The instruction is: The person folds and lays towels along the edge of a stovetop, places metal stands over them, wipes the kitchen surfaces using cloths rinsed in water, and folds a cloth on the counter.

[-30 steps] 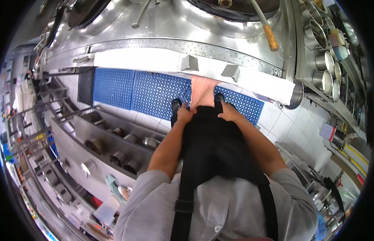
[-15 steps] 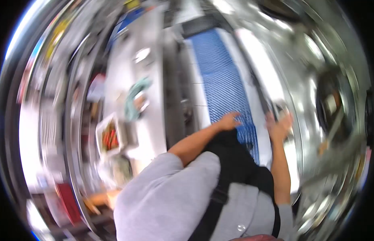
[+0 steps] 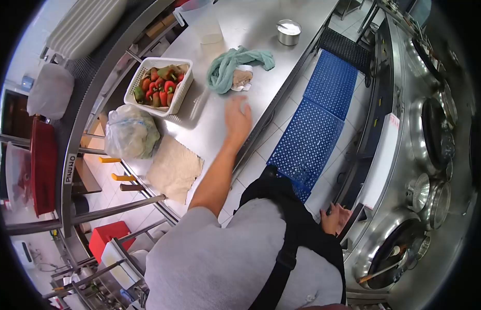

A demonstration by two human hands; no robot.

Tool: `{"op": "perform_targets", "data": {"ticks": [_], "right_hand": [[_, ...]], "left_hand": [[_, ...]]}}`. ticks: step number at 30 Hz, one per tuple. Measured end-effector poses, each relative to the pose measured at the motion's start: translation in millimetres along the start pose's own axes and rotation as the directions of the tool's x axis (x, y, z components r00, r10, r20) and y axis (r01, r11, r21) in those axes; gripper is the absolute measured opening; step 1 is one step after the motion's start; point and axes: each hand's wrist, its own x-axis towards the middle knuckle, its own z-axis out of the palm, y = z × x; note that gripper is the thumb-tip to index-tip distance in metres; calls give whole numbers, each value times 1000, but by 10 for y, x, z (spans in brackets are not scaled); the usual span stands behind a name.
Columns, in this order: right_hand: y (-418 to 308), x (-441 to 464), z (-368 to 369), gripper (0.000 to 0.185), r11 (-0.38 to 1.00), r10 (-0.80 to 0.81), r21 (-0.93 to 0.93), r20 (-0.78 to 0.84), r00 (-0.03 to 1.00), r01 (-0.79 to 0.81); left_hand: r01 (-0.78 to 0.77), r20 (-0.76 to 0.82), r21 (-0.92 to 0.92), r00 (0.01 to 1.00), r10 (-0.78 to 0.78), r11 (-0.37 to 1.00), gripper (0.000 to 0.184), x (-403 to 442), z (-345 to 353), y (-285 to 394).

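Closest to us we see the person's grey shirt (image 3: 240,243), with the black apron strap (image 3: 287,258) crossing it. A little beyond, low on the right, we find the right hand (image 3: 331,219) beside the pink cloth (image 3: 345,218) at the front edge of the stove. Its fingers look partly bent next to the cloth; we cannot tell whether they grip it or only lie against it.

On the other side, the left arm stretches over the steel counter (image 3: 289,64). Near its elbow we see a beige towel (image 3: 173,168) spread flat at the counter's edge, with a filled plastic bag (image 3: 131,133) just beyond it. Farther along is the left hand (image 3: 238,121), its fingers extended and slightly parted, the thumb standing away from them. We see nothing in its grasp, and we cannot tell whether it meets the metal beneath. Its fingertips point at a tan bundle (image 3: 242,78) with white paper about it, lying just ahead of the hand and partly ringed by a crumpled green cloth (image 3: 220,72).

To the left of that cloth we see a white basket (image 3: 182,95) filled with red and green peppers (image 3: 159,88). Deeper along the counter stand a clear plastic container (image 3: 207,28) and a steel pot (image 3: 289,39) of something white, a utensil leaning inside.
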Motion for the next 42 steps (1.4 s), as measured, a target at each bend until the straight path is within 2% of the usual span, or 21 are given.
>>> {"op": "perform_targets", "data": {"ticks": [2,5,8,11,12,14,15,16,18,20,23,24,25,26,27,30,32,33,35,36,42], "right_hand": [[-166,176,-23,50,997,-78,22,-2,997,78],[-707,444,-270,42,981,-126,155,55,990,116],[-1008,682,-479,38,956,-156,259,65,986,135],[-1335,824,-501,30,894,-126,436,21,992,104],[-1422,806,-520,29,888,-153,448,69,986,106],[-1475,941,-468,28,884,-221,436,73,973,168],[-1479,964,-444,28,885,-216,444,122,969,141],[-1396,1004,-301,28,870,-219,469,95,971,151],[-1544,930,-386,27,865,-235,472,83,968,169],[-1743,917,-497,31,646,-227,763,163,960,24],[-2151,945,-834,40,94,-310,980,197,930,-176],[-2252,943,-899,43,-114,-329,965,189,925,-238],[-2201,954,-850,44,-200,-245,951,186,951,-237],[-2071,998,-801,45,-280,-160,932,191,968,-230],[-1933,1042,-783,46,-363,-67,909,193,979,-204],[-1350,794,-917,43,-220,386,972,13,922,78],[-802,270,-1280,47,-127,539,992,69,840,0],[-428,97,-1358,47,39,590,999,-39,806,20],[490,-184,-1278,48,592,606,805,-418,677,-32],[815,-216,-1166,50,723,585,685,-536,609,-91],[1317,323,-46,44,621,737,783,-567,367,-38]], "left_hand": [[-11,-116,40,993,15,999,28,469,38,-142],[-201,69,510,979,194,836,25,946,206,-403],[-23,-98,277,994,52,961,24,1391,150,-492],[-62,165,24,985,57,998,27,1541,111,-716],[-217,230,231,959,164,948,31,1407,136,-758],[-365,427,395,886,183,843,32,1341,7,-685],[-259,333,411,935,120,874,23,1365,50,-708],[-199,105,235,978,179,951,20,1400,128,-823],[-252,-195,173,939,284,952,20,1469,-29,-559],[115,-88,-290,985,-146,950,22,1395,-109,-122],[-102,-19,-475,994,106,874,23,968,-37,745],[19,199,-543,974,106,839,21,715,-75,1175],[231,462,-632,878,121,739,16,340,4,1446],[-35,425,-715,772,473,699,21,183,-194,1895],[-98,438,-869,298,848,484,33,-308,-138,2145],[61,525,-846,266,809,529,37,-736,172,2049],[69,598,-792,289,748,607,32,-704,248,1993],[71,627,-771,266,733,633,32,-641,289,1932],[60,673,-730,238,701,681,30,-471,371,1822],[0,660,-728,266,702,685,29,-412,379,1801],[-72,707,-638,340,620,767,30,-344,326,1852]]}}
